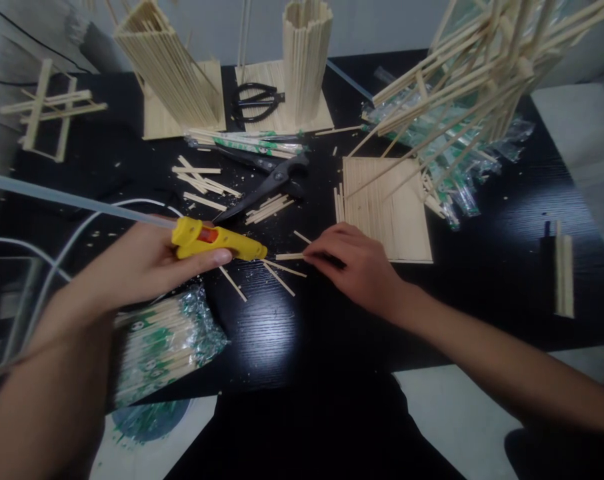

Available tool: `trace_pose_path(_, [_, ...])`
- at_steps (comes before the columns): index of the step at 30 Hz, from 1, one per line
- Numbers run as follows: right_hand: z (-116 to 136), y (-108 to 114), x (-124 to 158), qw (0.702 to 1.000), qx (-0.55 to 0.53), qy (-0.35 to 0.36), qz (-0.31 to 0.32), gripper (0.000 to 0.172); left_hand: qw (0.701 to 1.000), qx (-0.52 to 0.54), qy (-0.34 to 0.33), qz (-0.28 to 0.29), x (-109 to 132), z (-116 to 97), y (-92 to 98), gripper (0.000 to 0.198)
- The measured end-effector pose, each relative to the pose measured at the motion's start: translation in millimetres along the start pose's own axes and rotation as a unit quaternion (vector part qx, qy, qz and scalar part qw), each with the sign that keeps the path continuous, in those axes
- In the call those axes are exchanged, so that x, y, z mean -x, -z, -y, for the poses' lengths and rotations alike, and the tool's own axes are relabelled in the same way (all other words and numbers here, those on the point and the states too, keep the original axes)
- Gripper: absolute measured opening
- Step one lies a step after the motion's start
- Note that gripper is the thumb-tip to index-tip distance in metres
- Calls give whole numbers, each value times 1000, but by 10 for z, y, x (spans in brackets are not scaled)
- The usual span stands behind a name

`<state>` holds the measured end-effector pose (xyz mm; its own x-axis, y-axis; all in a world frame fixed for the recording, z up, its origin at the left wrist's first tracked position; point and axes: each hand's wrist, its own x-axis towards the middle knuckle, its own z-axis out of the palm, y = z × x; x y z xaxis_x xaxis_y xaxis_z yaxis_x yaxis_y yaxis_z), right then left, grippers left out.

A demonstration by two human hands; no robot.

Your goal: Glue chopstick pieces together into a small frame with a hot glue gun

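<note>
My left hand (155, 260) is wrapped round a yellow hot glue gun (217, 241), with a long translucent glue stick (72, 198) running out of its back end. The gun's nozzle points right, close to a short wooden stick (289, 257). Pinched in the fingertips of my right hand (349, 263) is the right end of that stick, held low over the black table. Several loose thin sticks (282, 279) lie below the nozzle. Just right of my right hand is a flat panel of sticks (387, 213).
Black pliers (272, 180) lie among cut stick pieces (202, 183). Behind stand two stick towers (169, 73) on square bases, with black-handled scissors (257, 103) beside one. A stick frame (482, 73) rises at the back right. Wrapped chopsticks (162, 343) lie front left, near a white cable (67, 250).
</note>
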<state>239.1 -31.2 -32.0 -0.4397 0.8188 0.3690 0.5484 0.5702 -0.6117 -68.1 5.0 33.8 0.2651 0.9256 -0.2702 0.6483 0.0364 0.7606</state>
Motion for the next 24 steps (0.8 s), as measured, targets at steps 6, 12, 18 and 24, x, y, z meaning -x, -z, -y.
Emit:
trace_pose_path(6, [3,-1,-3,1000,1,-2,6,7,987,-115,-88,74,-18,8,6,38])
trace_pose_path(12, [12,2,-14,1000,2,3,1,6,984,-120,-105,85,-38,2,-22,42])
trace_pose_path(18, [13,8,-12,1000,2,-6,9,8,981,-131,-118,85,-43,-38,-25,45])
trace_pose_path(24, [19,3,-11,1000,8,-3,3,5,976,-163,-108,92,-46,5,-22,44])
